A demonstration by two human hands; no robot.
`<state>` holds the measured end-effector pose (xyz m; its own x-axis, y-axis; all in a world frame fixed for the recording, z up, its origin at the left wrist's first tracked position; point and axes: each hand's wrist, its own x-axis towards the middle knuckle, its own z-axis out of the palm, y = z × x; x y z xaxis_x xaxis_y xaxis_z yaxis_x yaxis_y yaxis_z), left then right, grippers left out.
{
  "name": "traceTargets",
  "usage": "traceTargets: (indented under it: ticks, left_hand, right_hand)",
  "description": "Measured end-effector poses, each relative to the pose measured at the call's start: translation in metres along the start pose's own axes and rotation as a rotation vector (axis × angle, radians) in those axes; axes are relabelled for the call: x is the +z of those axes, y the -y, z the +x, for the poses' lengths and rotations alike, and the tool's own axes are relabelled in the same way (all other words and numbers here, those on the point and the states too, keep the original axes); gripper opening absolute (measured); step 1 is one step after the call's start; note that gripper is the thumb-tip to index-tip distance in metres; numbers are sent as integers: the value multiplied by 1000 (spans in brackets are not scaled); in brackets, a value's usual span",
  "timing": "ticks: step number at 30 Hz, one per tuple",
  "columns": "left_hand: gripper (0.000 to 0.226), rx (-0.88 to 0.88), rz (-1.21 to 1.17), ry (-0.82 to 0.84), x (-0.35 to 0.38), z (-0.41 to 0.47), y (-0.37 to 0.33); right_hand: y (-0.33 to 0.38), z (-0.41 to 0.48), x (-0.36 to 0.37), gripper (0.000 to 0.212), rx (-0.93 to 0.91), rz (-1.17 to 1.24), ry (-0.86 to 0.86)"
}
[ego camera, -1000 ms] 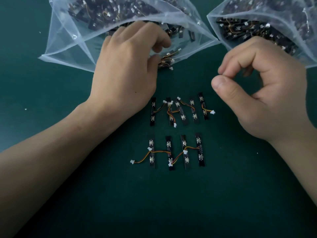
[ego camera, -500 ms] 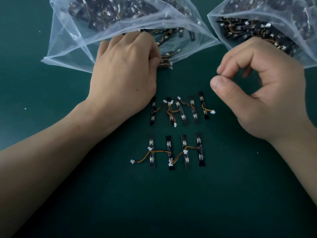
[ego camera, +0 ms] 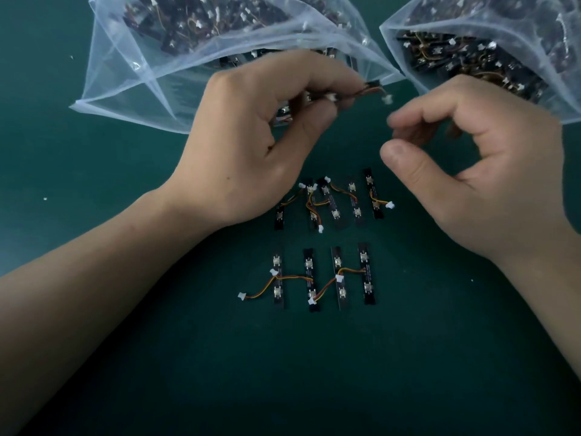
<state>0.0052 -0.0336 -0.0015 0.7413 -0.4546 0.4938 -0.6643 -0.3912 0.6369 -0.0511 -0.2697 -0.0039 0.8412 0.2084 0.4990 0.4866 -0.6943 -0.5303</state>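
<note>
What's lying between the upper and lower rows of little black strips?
Nothing; the head view shows only bare green mat between the upper row and the lower row.

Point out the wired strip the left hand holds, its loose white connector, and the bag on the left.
wired strip (ego camera: 373, 85): head view, dark board end beyond the left hand (ego camera: 251, 146).
white connector (ego camera: 387, 99): head view, its middle.
left bag (ego camera: 125, 89): head view, bare plastic near its lower corner.

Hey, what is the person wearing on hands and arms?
Nothing. The left hand and right hand are bare: no gloves, rings or watch. The left forearm and right forearm are bare to the picture's edge; no sleeve shows.
</note>
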Motion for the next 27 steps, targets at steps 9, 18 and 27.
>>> traceTargets:
  ticks: [9,18,27]
  left_hand:
    - [29,92,-66,116,-1,-2,-2]
    - [47,104,-68,300,-5,-2,-6]
    - [45,94,-84,253,-4,-3,-4]
  right_hand:
    - [14,1,-4,44,51,-65,2]
    - [17,2,-2,69,90,-123,28]
    - [2,5,-17,40,-35,-108,119]
